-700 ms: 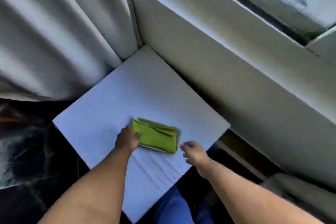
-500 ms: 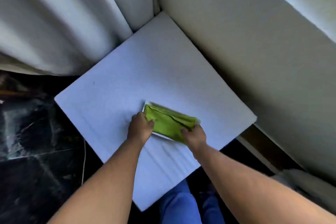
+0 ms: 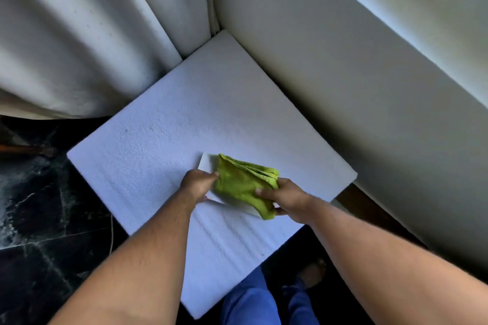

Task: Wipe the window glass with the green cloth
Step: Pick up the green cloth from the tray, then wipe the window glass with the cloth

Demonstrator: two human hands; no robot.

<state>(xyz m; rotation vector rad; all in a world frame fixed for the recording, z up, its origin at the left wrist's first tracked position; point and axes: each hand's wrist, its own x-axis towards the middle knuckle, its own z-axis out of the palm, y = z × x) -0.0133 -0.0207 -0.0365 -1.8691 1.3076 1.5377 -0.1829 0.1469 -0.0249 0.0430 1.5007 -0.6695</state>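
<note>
The green cloth (image 3: 241,185) is folded and bunched, lying on a thin white sheet (image 3: 207,163) on top of a white foam slab (image 3: 163,140). My left hand (image 3: 196,184) pinches the cloth's left edge, just where it meets the white sheet. My right hand (image 3: 287,198) grips the cloth's right side, thumb on top, and that side is raised off the slab. The window glass is out of view; only the pale wall and sill (image 3: 369,66) below it show.
Pale curtains (image 3: 79,42) hang at the upper left, down to the slab's far corner. Dark marbled floor (image 3: 39,219) lies to the left. My blue trouser legs (image 3: 250,298) and a foot stand at the slab's near edge.
The camera tilted down, losing the window frame. My right hand moved in and took hold of the cloth's right side, and the flat cloth is now bunched and partly lifted.
</note>
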